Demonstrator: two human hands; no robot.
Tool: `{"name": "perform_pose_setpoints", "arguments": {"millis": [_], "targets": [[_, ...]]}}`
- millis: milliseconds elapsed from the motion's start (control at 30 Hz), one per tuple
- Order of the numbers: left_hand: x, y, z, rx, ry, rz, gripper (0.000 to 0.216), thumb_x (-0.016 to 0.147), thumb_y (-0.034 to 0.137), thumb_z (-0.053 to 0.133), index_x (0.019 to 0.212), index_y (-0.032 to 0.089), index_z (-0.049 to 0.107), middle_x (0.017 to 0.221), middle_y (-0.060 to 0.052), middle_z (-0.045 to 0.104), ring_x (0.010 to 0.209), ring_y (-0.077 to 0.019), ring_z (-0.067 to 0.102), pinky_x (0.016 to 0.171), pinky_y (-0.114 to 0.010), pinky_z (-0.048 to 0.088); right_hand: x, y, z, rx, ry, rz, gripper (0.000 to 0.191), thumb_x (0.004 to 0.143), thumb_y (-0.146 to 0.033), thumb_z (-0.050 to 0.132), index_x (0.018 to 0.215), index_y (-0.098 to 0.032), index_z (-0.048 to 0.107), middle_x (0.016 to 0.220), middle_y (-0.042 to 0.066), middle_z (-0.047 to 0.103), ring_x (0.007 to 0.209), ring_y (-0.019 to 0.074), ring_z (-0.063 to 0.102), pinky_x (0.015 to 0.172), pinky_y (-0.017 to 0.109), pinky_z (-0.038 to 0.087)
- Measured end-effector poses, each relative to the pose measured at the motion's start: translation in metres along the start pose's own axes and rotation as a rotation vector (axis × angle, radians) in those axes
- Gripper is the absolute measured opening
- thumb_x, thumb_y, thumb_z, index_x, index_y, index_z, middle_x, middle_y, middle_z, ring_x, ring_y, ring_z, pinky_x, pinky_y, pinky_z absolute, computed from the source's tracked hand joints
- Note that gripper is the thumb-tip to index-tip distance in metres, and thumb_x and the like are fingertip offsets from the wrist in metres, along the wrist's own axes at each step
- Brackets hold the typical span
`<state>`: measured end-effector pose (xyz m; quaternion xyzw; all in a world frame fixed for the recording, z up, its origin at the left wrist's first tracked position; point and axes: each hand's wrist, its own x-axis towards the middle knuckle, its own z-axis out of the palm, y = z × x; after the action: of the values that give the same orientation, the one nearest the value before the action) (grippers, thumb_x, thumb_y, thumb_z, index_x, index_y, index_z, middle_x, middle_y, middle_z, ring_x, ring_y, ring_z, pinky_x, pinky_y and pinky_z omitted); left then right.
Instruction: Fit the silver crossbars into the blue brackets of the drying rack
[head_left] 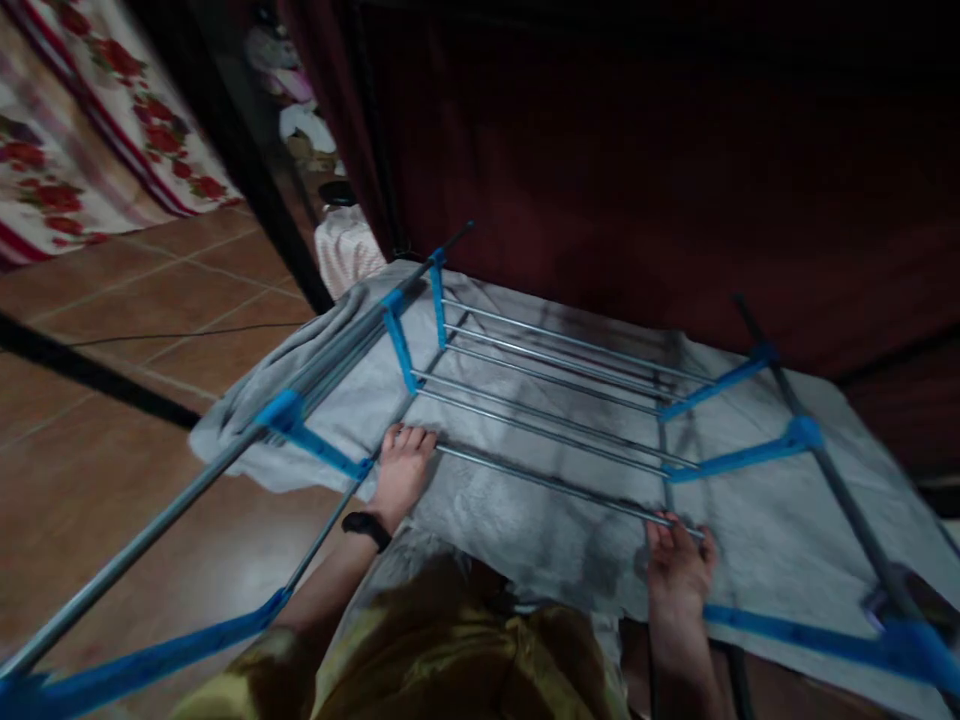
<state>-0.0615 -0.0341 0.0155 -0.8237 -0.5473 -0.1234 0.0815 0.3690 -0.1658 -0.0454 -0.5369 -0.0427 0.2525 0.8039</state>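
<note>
A thin metal tube spans between my two hands, lying crosswise inside a rack frame. My left hand, with a black band on the wrist, is closed round the tube's left end, close to the frame's lower left rail. My right hand grips the tube near its right end, fingers over it. The rack has grey metal poles and blue plastic brackets. Beyond my hands, several metal tubes run across between the left and right brackets. Other blue brackets stand on the right side.
The rack rests on a grey cloth-covered bed. A dark red curtain hangs behind it. Dark poles slant at the left, above a tiled floor with a cable on it. A floral curtain hangs at the upper left.
</note>
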Motion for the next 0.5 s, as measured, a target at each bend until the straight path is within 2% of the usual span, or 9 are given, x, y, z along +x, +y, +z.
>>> {"name": "perform_pose_setpoints", "arguments": {"millis": [167, 367, 500], "targets": [[0.001, -0.015, 0.006, 0.002, 0.018, 0.017, 0.036, 0.089, 0.010, 0.041, 0.113, 0.012, 0.069, 0.108, -0.015, 0.067, 0.104, -0.0315, 0.058, 0.104, -0.048, 0.037, -0.020, -0.006, 0.033, 0.051, 0.057, 0.034, 0.059, 0.062, -0.026, 0.080, 0.112, -0.032, 0.049, 0.084, -0.007, 0.071, 0.076, 0.0145, 0.072, 0.073, 0.031, 0.060], [0.001, -0.023, 0.011, 0.013, 0.065, -0.013, 0.042, 0.095, 0.017, 0.033, 0.122, 0.008, 0.063, 0.104, -0.016, 0.068, 0.102, -0.0322, 0.059, 0.104, -0.046, 0.035, -0.024, -0.010, 0.039, 0.107, 0.069, 0.051, 0.055, 0.070, -0.028, 0.076, 0.117, -0.029, 0.049, 0.091, -0.004, 0.073, 0.083, 0.0148, 0.073, 0.082, 0.032, 0.060], [0.002, -0.023, 0.009, 0.002, 0.045, -0.038, 0.039, 0.093, 0.021, 0.033, 0.118, 0.011, 0.062, 0.100, -0.015, 0.068, 0.102, -0.0319, 0.059, 0.107, -0.047, 0.034, -0.024, -0.012, 0.043, 0.098, 0.107, 0.050, 0.053, 0.069, -0.031, 0.076, 0.115, -0.029, 0.049, 0.088, -0.005, 0.072, 0.082, 0.0144, 0.071, 0.079, 0.030, 0.059]]}}
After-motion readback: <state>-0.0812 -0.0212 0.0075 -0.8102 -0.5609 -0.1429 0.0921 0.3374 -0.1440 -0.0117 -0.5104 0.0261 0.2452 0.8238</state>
